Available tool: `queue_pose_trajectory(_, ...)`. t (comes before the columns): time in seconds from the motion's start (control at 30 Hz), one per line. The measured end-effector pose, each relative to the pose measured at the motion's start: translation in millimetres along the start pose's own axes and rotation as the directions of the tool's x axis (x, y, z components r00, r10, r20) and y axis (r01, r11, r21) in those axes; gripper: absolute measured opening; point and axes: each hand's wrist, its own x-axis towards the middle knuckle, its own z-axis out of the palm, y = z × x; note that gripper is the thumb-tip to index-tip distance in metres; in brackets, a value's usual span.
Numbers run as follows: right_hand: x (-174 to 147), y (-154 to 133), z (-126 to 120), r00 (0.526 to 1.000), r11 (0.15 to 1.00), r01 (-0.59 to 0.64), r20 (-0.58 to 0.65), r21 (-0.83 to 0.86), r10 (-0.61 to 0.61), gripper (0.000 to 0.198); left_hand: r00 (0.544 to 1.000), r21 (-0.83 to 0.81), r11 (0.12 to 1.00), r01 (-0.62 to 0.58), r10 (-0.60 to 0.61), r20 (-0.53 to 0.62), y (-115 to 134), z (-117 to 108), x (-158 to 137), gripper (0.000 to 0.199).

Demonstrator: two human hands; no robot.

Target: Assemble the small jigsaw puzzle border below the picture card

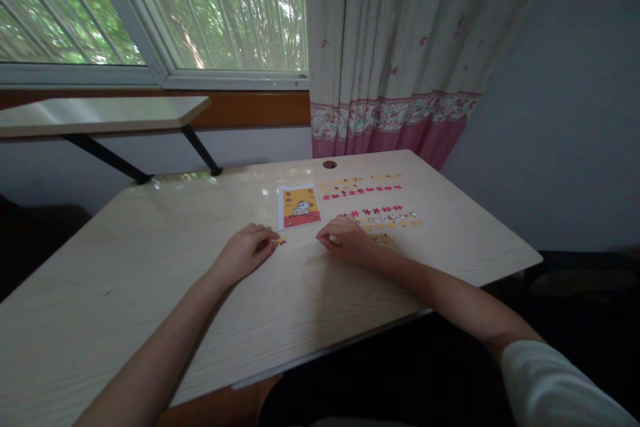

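My left hand (249,250) rests over the table with thumb and fingers pinched together. At its fingertips is a small yellow puzzle piece (282,241) with dark marks. To the right, my right hand (346,240) is closed in a pinch just above the tabletop; whatever lies between its fingertips is too small to make out. Beyond and between the hands lies a picture card (301,205) showing a white animal on yellow and red. Red puzzle pieces (363,193) lie in rows to its right. White puzzle pieces (390,218) sit nearer, partly hidden by my right hand.
The pale wooden table (240,333) has a round cable hole (330,165) at its back edge. A raised shelf (105,113) on black supports stands at the back left. A patterned curtain (390,53) hangs behind, beside a barred window (225,13).
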Motion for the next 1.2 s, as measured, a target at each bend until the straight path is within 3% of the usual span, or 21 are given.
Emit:
queue_pose_trajectory(0.63,4,14,-13,0.998,0.995,-0.039,-0.053,-0.090,0.035,0.010,0.999,0.051,0.998,-0.042,0.043,-0.015,-4,2,-1,0.024)
queue_pose_trajectory(0.83,17,73,-53,0.962,0.959,-0.250,-0.150,-0.132,0.230,0.013,0.999,0.064,0.997,-0.047,0.048,-0.013,-2,1,0,0.022)
queue_pose_trajectory(1.03,19,147,-85,0.843,0.799,-0.536,-0.128,-0.271,0.522,0.019,1.000,0.054,0.998,-0.029,0.028,0.006,2,-1,0,0.024)
queue_pose_trajectory(1.13,19,169,-88,0.804,0.733,-0.559,-0.037,-0.388,0.594,0.023,0.999,0.059,0.998,-0.002,0.000,0.034,3,-1,1,0.027)
queue_pose_trajectory(1.2,23,177,-86,0.800,0.732,-0.527,0.038,-0.433,0.599,0.025,0.999,0.067,0.998,0.001,-0.004,0.043,3,-1,1,0.028)
